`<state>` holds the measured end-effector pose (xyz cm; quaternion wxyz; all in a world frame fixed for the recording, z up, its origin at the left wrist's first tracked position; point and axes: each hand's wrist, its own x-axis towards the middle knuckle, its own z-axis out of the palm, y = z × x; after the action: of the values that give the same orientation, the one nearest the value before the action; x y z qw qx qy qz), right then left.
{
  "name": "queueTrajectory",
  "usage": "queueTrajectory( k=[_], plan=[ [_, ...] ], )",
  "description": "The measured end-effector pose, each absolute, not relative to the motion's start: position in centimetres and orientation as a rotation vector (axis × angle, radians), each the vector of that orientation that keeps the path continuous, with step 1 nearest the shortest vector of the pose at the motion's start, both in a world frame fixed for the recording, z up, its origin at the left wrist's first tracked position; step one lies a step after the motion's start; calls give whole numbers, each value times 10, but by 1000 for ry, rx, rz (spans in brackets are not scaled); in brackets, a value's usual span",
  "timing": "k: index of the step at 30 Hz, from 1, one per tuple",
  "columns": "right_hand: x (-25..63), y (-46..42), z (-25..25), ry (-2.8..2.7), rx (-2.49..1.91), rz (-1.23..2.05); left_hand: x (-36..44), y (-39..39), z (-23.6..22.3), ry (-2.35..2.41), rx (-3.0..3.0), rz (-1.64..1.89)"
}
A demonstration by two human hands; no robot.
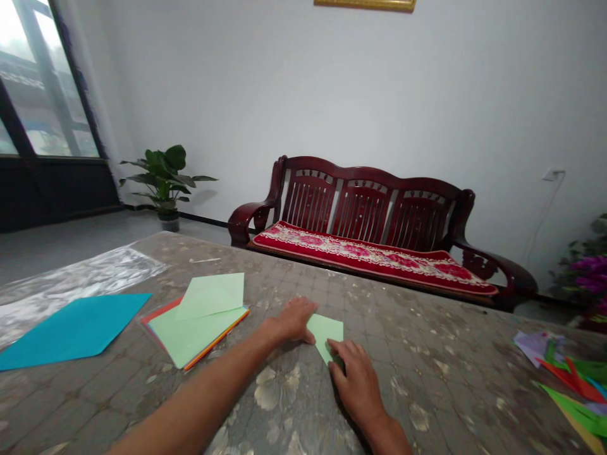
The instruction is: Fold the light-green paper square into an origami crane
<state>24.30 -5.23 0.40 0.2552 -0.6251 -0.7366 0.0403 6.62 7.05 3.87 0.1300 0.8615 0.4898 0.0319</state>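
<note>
A small piece of light green paper [329, 328], seemingly folded, lies on the patterned tablecloth between my hands. My left hand [296, 318] is at its left edge, fingers close together and resting on the paper. At the lower right edge, my right hand [356, 379] has thumb and fingers closed on the paper, hiding that corner. Off to the left is a stack of coloured paper [196, 338], light green on top with red and orange edges showing. A loose light green sheet [213, 294] lies askew on that stack.
A large teal sheet [78, 328] lies at the left, beside crinkled clear plastic [109, 268]. A thin white stick [205, 260] is near the far edge. Several folded colourful paper pieces [569, 373] sit at the right. Beyond the table stands a wooden bench [360, 202].
</note>
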Motion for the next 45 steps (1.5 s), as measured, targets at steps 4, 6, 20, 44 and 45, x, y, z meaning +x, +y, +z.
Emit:
queueTrajectory(
  k=[4, 6, 20, 44, 45],
  plan=[
    [242, -54, 6, -1989, -1679, 154, 66, 74, 46, 1317, 2541, 94],
    [241, -54, 6, -1935, -1653, 211, 64, 73, 43, 1288, 2522, 195],
    [259, -55, 3, -1757, -1414, 179, 45, 47, 26, 1063, 2260, 729],
    [271, -55, 12, -2207, -1421, -224, 18, 17, 27, 722, 2796, 571],
    [272, -57, 15, -2202, -1447, -218, 19, 14, 27, 721, 2818, 538]
  ],
)
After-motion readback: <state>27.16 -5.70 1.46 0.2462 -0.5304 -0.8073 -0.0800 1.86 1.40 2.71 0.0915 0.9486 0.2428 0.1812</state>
